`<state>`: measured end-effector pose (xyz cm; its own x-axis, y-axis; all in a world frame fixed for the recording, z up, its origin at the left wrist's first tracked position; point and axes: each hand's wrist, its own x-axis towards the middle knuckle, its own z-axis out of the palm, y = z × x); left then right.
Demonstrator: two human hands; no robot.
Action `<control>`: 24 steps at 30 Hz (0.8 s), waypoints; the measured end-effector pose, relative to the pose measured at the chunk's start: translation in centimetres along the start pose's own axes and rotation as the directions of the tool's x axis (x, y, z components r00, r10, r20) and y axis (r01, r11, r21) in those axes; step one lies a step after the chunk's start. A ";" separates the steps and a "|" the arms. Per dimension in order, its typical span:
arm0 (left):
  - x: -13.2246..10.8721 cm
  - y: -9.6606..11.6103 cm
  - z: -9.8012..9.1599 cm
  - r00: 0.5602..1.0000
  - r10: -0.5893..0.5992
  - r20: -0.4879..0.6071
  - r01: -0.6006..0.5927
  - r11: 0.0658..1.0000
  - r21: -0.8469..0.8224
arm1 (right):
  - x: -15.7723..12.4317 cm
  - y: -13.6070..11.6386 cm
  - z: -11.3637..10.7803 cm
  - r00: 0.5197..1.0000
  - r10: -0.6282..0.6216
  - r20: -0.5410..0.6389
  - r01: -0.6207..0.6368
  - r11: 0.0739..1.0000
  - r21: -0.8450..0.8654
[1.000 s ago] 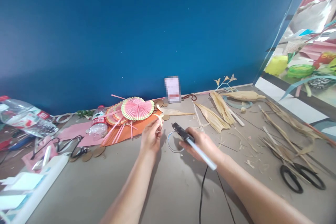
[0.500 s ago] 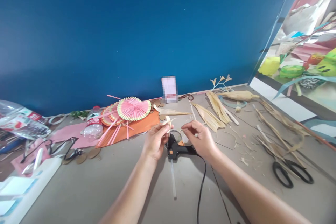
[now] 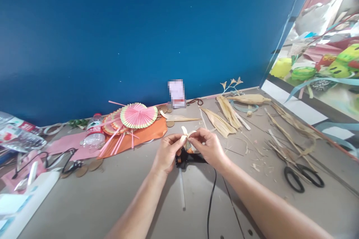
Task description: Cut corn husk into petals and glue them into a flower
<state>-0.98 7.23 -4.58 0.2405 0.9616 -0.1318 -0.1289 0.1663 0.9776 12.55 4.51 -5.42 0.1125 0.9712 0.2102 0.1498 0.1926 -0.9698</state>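
Note:
My left hand (image 3: 167, 152) pinches a small pale flower (image 3: 184, 131) that looks made of dried corn husk, its petals curling up above the fingertips. From the other side, my right hand (image 3: 209, 146) closes thumb and finger on one of its petals. Under both hands a black glue gun (image 3: 183, 159) lies on the table, partly hidden by them. A clear glue stick (image 3: 182, 190) sticks out of it toward me, and its black cord (image 3: 212, 201) runs to the near edge.
Dried corn husks (image 3: 218, 121), black-handled scissors (image 3: 304, 177) and scraps lie at right. A husk flower on a pale blue stem (image 3: 231, 89) leans by the blue wall (image 3: 140, 37). Pink paper fans (image 3: 139, 115), orange paper (image 3: 150, 131), plastic bottles (image 3: 94, 134) and a white power strip (image 3: 30, 201) occupy the left.
My right hand has moved left and in, from apart to gripping a petal of the flower. My left hand stays on the flower. The whole view has shifted slightly.

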 end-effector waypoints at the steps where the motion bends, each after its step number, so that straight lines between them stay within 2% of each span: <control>1: 0.0 -0.1 0.0 1.000 0.004 0.002 -0.004 1.000 0.006 | 0.0 0.1 0.0 1.000 0.004 0.003 -0.004 1.000 0.006; 9: 0.2 -0.5 -0.2 0.997 0.072 0.002 -0.072 0.996 0.058 | 0.0 0.2 0.2 1.000 0.018 0.013 -0.018 1.000 0.023; 18: -0.3 0.2 0.2 0.993 0.109 -0.043 -0.101 0.983 0.154 | 0.0 0.3 0.3 1.000 0.013 0.011 -0.013 1.000 0.012; 24: -0.2 -0.1 -0.1 0.981 0.193 -0.013 -0.183 0.948 0.261 | -0.1 0.3 0.2 1.000 0.001 0.002 -0.001 1.000 -0.024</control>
<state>-1.11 7.04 -4.68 0.1984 0.9785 0.0571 0.0846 -0.0751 0.9936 12.37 4.53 -5.76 0.1106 0.9716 0.2090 0.1731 0.1883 -0.9667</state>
